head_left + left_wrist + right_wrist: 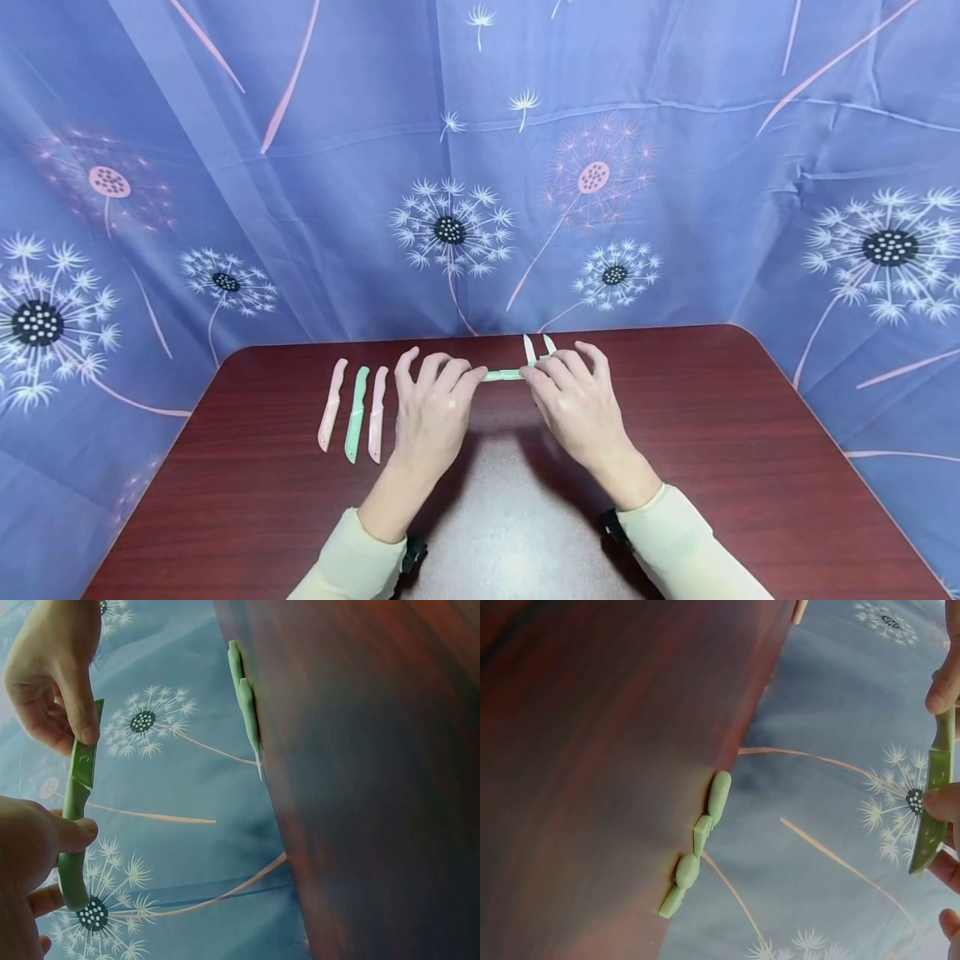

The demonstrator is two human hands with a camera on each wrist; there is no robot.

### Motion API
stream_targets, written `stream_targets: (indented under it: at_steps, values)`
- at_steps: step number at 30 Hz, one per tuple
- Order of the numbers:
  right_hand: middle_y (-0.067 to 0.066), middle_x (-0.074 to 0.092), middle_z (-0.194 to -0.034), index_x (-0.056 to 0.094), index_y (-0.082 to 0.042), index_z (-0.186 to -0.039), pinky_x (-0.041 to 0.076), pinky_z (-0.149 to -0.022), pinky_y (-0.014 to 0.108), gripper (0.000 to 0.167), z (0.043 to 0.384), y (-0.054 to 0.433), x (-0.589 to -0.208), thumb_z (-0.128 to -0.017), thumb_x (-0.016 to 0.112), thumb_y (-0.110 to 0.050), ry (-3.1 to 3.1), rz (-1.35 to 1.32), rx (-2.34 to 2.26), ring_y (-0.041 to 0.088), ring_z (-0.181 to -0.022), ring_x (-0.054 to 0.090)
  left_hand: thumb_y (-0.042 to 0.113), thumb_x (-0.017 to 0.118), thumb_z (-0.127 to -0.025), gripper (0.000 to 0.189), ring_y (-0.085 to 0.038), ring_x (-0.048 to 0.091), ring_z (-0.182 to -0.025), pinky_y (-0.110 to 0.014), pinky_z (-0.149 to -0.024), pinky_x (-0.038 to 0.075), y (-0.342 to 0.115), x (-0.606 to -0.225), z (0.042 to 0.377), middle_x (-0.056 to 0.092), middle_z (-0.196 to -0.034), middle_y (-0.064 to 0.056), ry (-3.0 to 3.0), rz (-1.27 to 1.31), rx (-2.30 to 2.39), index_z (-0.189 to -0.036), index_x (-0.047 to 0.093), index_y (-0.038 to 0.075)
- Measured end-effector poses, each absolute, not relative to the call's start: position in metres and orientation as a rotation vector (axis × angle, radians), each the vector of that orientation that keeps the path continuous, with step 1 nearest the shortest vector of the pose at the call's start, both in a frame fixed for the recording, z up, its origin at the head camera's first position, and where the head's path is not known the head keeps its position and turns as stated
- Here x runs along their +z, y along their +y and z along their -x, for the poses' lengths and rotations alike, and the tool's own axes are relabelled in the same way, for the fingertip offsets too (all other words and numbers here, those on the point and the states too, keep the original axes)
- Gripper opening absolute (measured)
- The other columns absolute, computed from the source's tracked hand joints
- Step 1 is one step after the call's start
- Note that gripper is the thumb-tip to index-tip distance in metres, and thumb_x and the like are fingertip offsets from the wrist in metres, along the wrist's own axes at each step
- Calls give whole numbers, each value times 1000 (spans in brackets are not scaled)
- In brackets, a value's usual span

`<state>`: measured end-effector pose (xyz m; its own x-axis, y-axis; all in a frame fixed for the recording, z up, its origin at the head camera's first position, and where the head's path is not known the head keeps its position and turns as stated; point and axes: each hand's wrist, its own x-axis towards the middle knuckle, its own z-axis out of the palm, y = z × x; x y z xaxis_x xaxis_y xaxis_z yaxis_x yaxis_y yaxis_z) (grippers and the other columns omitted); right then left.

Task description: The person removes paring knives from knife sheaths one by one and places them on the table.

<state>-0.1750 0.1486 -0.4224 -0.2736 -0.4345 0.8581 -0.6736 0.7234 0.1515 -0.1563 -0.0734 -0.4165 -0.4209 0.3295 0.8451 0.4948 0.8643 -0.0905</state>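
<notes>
Between my two hands a green paring knife (504, 375) is held level above the table, its blade covered by a green sheath (930, 825). My left hand (433, 408) grips the knife's handle (73, 877) between thumb and fingers. The sheath is pinched by my right hand (577, 404), thumb on its face. Just past the right hand lie two bare white blades (528, 350), partly covered by that hand. The left wrist view shows green handles (247, 712) there, near the table's far edge.
Left of my left hand lie three sheathed knives in a row: a pink knife (332, 406), a green knife (357, 415) and another pink knife (377, 415). A dark red wooden table (247, 517) meets a blue dandelion-print cloth (337, 208) at its far edge.
</notes>
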Motion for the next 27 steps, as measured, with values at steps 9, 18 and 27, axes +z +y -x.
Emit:
stream_targets:
  at_steps: [9,18,27]
  values:
    - [2,71,-93,78,-11,-103,46,-98,65,17,174,149,-423,-90,70,-2,-1935,-859,323,27,-92,67,8,75,-95,13,-27,67,-98,-65,-105,41,-75,-416,157,74,-92,2,-2064,607,-221,-101,84,14]
    - [-1,70,-93,78,-13,-104,43,-101,66,22,172,151,-421,-85,76,-3,-1979,-864,359,27,-96,67,6,79,-89,17,-27,67,-99,-64,-106,39,-77,-416,156,74,-94,4,-2076,613,-232,-102,85,15]
    - [-1,70,-89,78,-13,-103,43,-101,68,23,173,152,-424,-84,75,0,-1967,-850,307,27,-94,67,7,76,-93,13,-27,67,-98,-64,-107,39,-75,-416,154,74,-91,3,-2075,609,-216,-101,85,15]
